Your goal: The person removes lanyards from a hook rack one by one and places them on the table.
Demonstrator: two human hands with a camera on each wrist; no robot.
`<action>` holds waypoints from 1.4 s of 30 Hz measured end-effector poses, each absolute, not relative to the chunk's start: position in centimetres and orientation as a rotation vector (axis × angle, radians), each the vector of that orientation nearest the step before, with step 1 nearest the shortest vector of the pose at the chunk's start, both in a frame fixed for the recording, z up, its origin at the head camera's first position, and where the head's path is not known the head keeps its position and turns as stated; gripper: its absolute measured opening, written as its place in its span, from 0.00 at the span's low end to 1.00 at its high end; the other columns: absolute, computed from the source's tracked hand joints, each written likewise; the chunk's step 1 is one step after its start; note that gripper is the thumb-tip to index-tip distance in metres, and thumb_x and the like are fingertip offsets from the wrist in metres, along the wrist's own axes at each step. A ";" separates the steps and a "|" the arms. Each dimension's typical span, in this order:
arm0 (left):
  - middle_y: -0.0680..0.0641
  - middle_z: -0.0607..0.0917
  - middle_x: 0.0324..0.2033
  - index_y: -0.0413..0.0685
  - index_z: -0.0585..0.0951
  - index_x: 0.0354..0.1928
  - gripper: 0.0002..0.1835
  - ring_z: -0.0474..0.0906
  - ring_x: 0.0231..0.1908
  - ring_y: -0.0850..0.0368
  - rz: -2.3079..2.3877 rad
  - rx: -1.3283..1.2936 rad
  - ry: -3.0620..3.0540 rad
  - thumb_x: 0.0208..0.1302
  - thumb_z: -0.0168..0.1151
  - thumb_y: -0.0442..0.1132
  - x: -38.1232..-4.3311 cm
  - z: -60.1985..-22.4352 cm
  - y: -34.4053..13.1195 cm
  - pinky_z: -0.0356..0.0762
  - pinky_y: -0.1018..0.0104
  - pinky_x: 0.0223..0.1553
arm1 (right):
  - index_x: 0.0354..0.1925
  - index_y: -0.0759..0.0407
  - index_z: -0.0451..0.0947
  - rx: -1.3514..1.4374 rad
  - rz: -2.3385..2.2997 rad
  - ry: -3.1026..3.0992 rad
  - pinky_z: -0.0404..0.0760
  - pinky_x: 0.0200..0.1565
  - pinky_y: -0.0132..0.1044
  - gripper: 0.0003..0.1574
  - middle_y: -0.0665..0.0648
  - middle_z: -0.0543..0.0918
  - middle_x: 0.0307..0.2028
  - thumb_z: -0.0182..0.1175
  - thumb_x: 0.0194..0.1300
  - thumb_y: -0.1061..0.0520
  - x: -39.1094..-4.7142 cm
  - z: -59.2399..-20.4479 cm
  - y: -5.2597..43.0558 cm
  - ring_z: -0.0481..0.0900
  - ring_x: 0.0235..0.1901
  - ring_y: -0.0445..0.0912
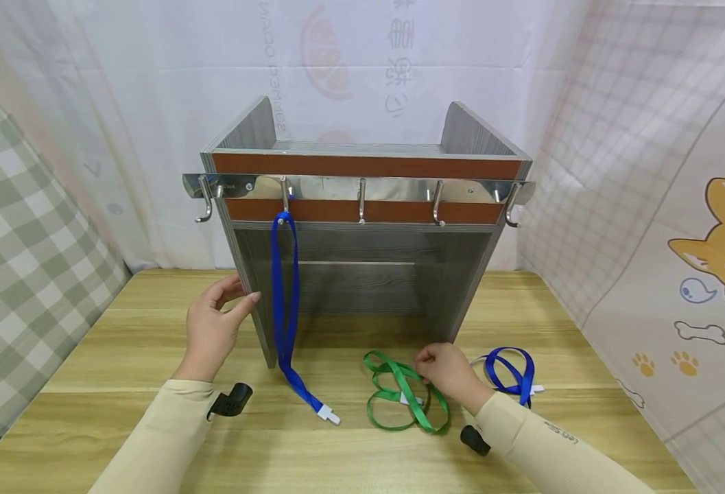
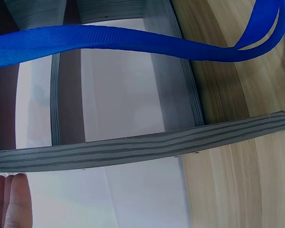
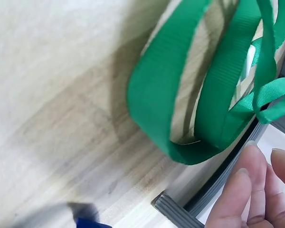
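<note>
A blue lanyard (image 1: pixel 284 295) hangs from the second hook from the left, its white clip (image 1: pixel 328 414) low over the table. My left hand (image 1: pixel 212 329) is at the outer side of the grey rack's left panel (image 1: pixel 254 295). In the left wrist view its straight fingers (image 2: pixel 18 202) touch or nearly touch that panel; the thumb is out of that view. My right hand (image 1: pixel 451 374) is beside a loosely looped green lanyard (image 1: pixel 377 394) on the table. In the right wrist view a gap shows between thumb and fingers (image 3: pixel 237 190), with no ribbon between them.
Another blue lanyard (image 1: pixel 525 377) lies coiled right of my right hand. The rack carries a metal hook rail (image 1: pixel 331 187) with several hooks. White curtains (image 1: pixel 171 137) stand behind the wooden table (image 1: pixel 66 412), with patterned cloth on both sides.
</note>
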State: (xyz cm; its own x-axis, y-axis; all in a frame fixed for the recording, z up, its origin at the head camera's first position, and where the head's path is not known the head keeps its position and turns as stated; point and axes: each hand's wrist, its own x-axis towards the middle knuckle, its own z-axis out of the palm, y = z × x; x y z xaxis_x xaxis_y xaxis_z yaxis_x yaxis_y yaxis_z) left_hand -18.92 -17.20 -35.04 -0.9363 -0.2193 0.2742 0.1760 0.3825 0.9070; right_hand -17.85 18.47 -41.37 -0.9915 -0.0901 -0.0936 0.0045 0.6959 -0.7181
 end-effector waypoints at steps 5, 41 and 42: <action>0.39 0.80 0.53 0.40 0.74 0.62 0.25 0.72 0.47 0.72 -1.568 0.030 -2.299 0.64 0.65 0.39 -18.8 -34.9 -17.2 0.69 0.87 0.44 | 0.36 0.64 0.83 -0.072 -1.173 2.788 0.76 0.27 0.36 0.05 0.54 0.82 0.23 0.61 0.62 0.64 -17.7 -41.2 18.5 0.80 0.23 0.46; 0.38 0.83 0.48 0.40 0.79 0.56 0.21 0.73 0.40 0.79 -1.571 0.010 -2.209 0.61 0.67 0.34 -18.9 -35.5 -16.8 0.72 0.84 0.41 | 0.54 0.58 0.77 -0.841 -1.259 3.356 0.80 0.46 0.47 0.28 0.56 0.79 0.51 0.71 0.56 0.54 -16.3 -32.9 13.7 0.78 0.49 0.51; 0.39 0.83 0.48 0.40 0.79 0.56 0.21 0.73 0.41 0.79 -1.572 0.007 -2.205 0.61 0.67 0.34 -19.0 -35.6 -16.8 0.72 0.84 0.41 | 0.54 0.58 0.77 -0.872 -1.245 3.382 0.80 0.46 0.47 0.28 0.56 0.79 0.52 0.71 0.56 0.54 -16.3 -32.7 13.5 0.78 0.49 0.50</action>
State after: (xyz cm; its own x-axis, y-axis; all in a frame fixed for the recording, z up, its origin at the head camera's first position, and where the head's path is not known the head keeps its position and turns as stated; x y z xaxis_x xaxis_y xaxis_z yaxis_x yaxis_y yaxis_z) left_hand -18.97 -16.81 -35.55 -0.9073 -0.2483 0.3393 0.2399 0.3570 0.9028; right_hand -16.27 13.51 -32.71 -0.7420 -0.2152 0.6349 -0.5756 0.6901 -0.4388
